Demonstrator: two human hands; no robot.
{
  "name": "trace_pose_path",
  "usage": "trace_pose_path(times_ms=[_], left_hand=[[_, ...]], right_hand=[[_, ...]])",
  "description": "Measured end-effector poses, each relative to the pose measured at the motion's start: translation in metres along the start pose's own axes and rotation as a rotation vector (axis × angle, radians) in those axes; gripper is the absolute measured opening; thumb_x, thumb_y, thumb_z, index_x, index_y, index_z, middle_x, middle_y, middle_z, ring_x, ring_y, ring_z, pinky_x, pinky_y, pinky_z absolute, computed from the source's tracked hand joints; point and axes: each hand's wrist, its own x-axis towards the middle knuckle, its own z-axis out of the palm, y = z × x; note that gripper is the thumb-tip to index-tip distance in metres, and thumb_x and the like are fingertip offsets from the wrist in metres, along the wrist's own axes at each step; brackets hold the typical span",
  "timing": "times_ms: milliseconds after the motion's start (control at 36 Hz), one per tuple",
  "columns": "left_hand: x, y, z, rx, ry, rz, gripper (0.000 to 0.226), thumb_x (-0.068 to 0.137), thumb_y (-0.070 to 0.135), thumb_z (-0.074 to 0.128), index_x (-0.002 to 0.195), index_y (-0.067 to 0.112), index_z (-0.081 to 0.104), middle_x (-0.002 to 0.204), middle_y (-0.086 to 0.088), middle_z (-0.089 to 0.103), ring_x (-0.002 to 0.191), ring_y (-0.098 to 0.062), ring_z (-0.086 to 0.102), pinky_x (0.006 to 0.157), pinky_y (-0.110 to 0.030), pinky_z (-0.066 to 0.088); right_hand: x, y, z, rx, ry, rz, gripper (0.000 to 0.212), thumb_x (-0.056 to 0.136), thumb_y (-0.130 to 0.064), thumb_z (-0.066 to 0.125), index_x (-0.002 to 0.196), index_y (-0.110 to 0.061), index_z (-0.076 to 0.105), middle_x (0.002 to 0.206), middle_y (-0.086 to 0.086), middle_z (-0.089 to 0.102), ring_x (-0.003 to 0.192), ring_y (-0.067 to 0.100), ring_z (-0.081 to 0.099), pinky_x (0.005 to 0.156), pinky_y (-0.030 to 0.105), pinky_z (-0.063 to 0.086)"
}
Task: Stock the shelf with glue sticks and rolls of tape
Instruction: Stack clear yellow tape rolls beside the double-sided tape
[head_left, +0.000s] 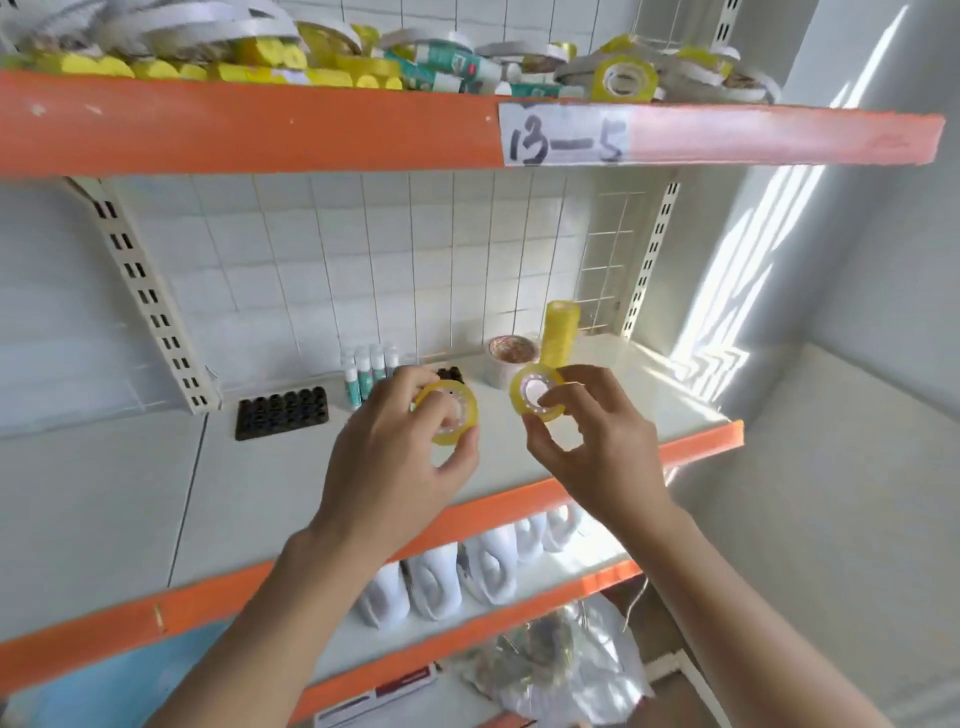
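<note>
Right now both hands are holding small yellow tape rolls above the white middle shelf (597, 410). The left hand (400, 467) is gripping one tape roll (448, 413) with its fingers curled over the front, so part of the ring is hidden. The right hand (592, 441) is pinching the second roll (537, 392) between thumb and fingertips, its white core facing the camera. Just behind that roll a tall stack of yellow tape (561, 332) is standing upright on the shelf, beside a wider roll (511, 358) whose print is too blurred to read. A cluster of glue sticks (366, 371) is standing near the back wall, partly covered by the left hand. A black tray (282, 413) is lying to their left. The upper shelf (260, 124) is carrying heaped tape rolls, cut off at the top edge, and bears a label reading "13-5" (563, 136).
</note>
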Motion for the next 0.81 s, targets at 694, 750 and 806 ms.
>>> trace_pose_path(times_ms=[694, 750, 806], left_hand=[[0.024, 0.03, 0.235, -0.026, -0.365, -0.425, 0.036, 0.083, 0.024, 0.068, 0.111, 0.01, 0.051, 0.106, -0.007, 0.061, 0.099, -0.027, 0.057, 0.075, -0.033, 0.04], [0.025, 0.029, 0.246, -0.038, -0.367, -0.449, 0.037, 0.082, 0.024, 0.069, 0.111, 0.01, 0.051, 0.105, -0.007, 0.062, 0.098, -0.028, 0.057, 0.074, -0.034, 0.041], [0.027, 0.029, 0.257, -0.045, -0.379, -0.447, 0.038, 0.082, 0.024, 0.07, 0.111, 0.009, 0.051, 0.105, -0.008, 0.062, 0.1, -0.029, 0.056, 0.076, -0.036, 0.042]], right_hand=[[-0.028, 0.234, 0.071, 0.0, -0.661, 0.226, 0.024, 0.086, -0.04, 0.068, 0.096, -0.018, 0.071, 0.112, -0.002, 0.062, 0.102, 0.018, 0.06, 0.073, 0.03, 0.047], [-0.025, 0.24, 0.08, -0.011, -0.671, 0.244, 0.024, 0.086, -0.037, 0.067, 0.096, -0.016, 0.071, 0.113, 0.0, 0.062, 0.108, 0.02, 0.056, 0.078, 0.031, 0.047], [-0.022, 0.247, 0.09, -0.002, -0.665, 0.252, 0.023, 0.084, -0.034, 0.069, 0.093, -0.013, 0.071, 0.109, 0.002, 0.064, 0.105, 0.025, 0.056, 0.079, 0.033, 0.047]])
